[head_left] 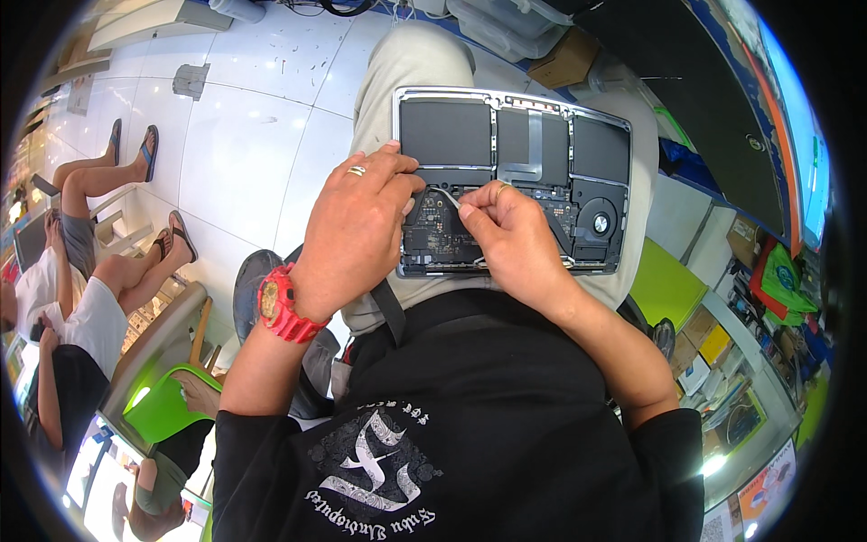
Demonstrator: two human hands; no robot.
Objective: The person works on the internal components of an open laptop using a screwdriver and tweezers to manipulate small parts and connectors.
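Note:
An opened laptop (533, 135) lies across my thighs with its insides showing: black battery cells at the far side, a dark circuit board (435, 224) at the near left and a round fan (596, 222) at the near right. My left hand (359, 212) grips the laptop's left edge, fingers curled over the rim and fingertips beside the board; its thumb is hidden. Pinched in my right hand (517, 237) is a slim pale tool that looks like tweezers (448, 196). Its tip reaches the board's upper left, close to my left fingertips. Whether the tip holds anything is too small to tell.
White floor tiles (244, 144) stretch to the left, where people sit near a green chair (172, 402). At right are a glass display counter (745, 434), a cardboard box (564, 59) and a lit screen (768, 81). A clear plastic bin (506, 27) stands at the far side.

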